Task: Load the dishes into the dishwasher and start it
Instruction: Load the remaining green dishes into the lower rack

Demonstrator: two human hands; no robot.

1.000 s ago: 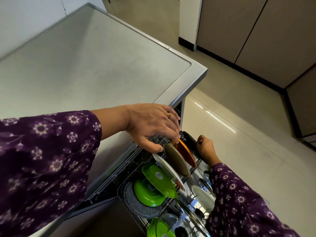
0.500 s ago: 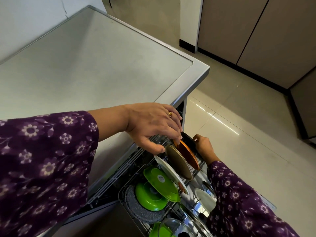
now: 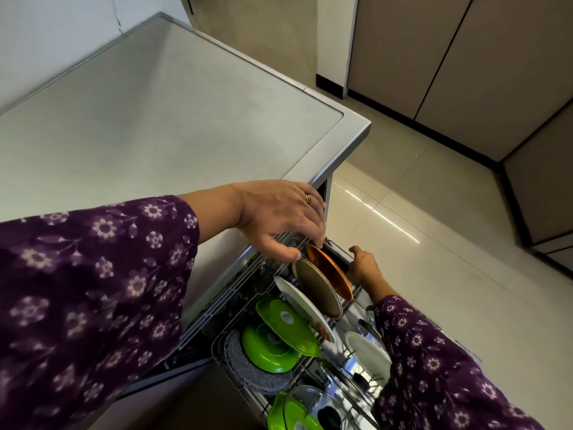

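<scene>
I see the orange plate [image 3: 331,274] standing on edge at the far end of the pulled-out rack [image 3: 214,347]. It tilts, and its rim runs across the rack from the bench [image 3: 155,119] side towards the floor side. My left hand [image 3: 279,212] curls its fingertips onto the plate's top rim, with the thumb at the brown plate [image 3: 316,290] just beside it. My right hand [image 3: 364,266] grips the rack's far rim. Behind the brown plate, crowding the row, stand a white plate [image 3: 297,302], a green lid [image 3: 288,327], a green bowl [image 3: 266,352] and a speckled grey dish [image 3: 248,370].
</scene>
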